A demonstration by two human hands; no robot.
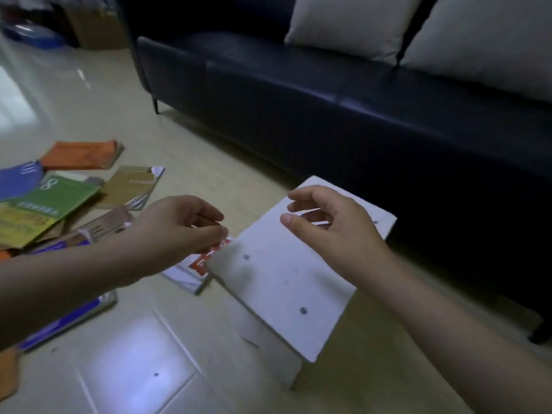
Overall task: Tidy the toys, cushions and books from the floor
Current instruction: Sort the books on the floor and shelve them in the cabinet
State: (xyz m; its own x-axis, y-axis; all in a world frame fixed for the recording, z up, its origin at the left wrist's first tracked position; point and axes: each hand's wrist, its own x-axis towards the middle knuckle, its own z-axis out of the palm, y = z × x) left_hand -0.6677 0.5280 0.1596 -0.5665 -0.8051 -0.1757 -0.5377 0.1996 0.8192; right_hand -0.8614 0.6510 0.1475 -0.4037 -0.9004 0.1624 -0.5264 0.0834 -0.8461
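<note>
Several books lie scattered on the floor at the left: an orange book (80, 155), a blue book (18, 179), a green book (56, 195), a yellow book (21, 225) and a brown book (131, 183). A red-and-white book (197, 268) lies partly under my left hand (179, 225), which hovers above it with fingers loosely curled and holding nothing. My right hand (331, 222) hovers over a low white stool (283, 273), fingers relaxed and empty. Two light cushions (343, 25) (484, 40) sit on the dark sofa (298, 94).
A purple-edged book (68, 321) lies under my left forearm. Cardboard boxes (95, 25) and a blue bag (33, 37) stand at the far left beside the sofa. Pale tiled floor (134, 369) stretches in front of me.
</note>
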